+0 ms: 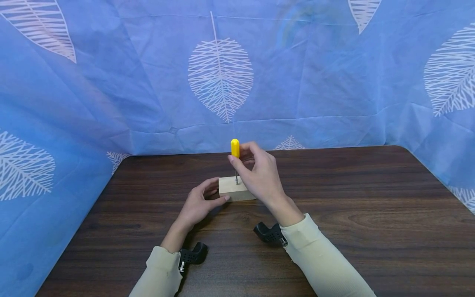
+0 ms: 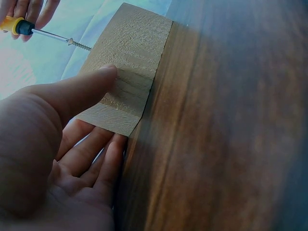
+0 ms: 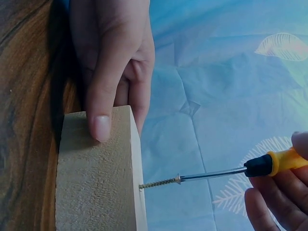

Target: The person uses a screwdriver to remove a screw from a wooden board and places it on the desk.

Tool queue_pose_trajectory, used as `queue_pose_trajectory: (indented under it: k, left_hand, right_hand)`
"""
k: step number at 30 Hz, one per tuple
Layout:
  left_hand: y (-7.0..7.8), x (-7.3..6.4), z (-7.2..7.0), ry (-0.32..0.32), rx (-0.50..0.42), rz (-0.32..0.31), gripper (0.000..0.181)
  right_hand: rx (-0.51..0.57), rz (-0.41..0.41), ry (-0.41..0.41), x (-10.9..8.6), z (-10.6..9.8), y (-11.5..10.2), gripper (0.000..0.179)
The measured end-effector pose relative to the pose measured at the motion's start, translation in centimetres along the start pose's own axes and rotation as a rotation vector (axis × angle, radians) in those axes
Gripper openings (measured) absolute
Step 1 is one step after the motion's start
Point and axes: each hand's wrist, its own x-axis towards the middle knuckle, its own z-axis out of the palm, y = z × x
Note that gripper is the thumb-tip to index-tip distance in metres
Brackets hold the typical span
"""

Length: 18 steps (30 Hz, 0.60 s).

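A pale wooden block [image 1: 237, 194] lies on the dark table, its left end gripped by my left hand [image 1: 198, 204], thumb on the near face and fingers behind. From the block's top stands a screw [image 3: 161, 183], most of its thread showing above the wood. My right hand [image 1: 261, 171] holds a yellow-handled screwdriver [image 1: 235, 148] upright between thumb and fingers. In the right wrist view the screwdriver's shaft [image 3: 211, 174] meets the screw head, in line with the screw. The left wrist view shows my left thumb [image 2: 91, 86] pressed flat on the block.
The dark wood-grain table [image 1: 352, 198] extends around the block. Behind it and at both sides hangs a blue cloth [image 1: 156, 82] with white leaf prints. Black wrist mounts [image 1: 194, 253] stick out below both sleeves.
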Motion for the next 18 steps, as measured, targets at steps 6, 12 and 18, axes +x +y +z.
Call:
queue_pose_trajectory:
  k: [6,12,18]
  left_hand:
    - [-0.08,0.02,0.06,-0.004,-0.001,0.009,0.065]
    - [-0.06,0.03,0.08,-0.005,-0.004,0.006,0.065]
    - [0.14,-0.07,0.02,0.0,-0.002,-0.005,0.065]
  right_hand:
    - [0.004,0.076,-0.026,-0.05,-0.13,-0.08,0.027]
    - [-0.013,0.074,-0.011,-0.1,-0.22,-0.09,0.03]
    - [-0.021,0.022,0.008,0.04,-0.03,-0.01,0.025]
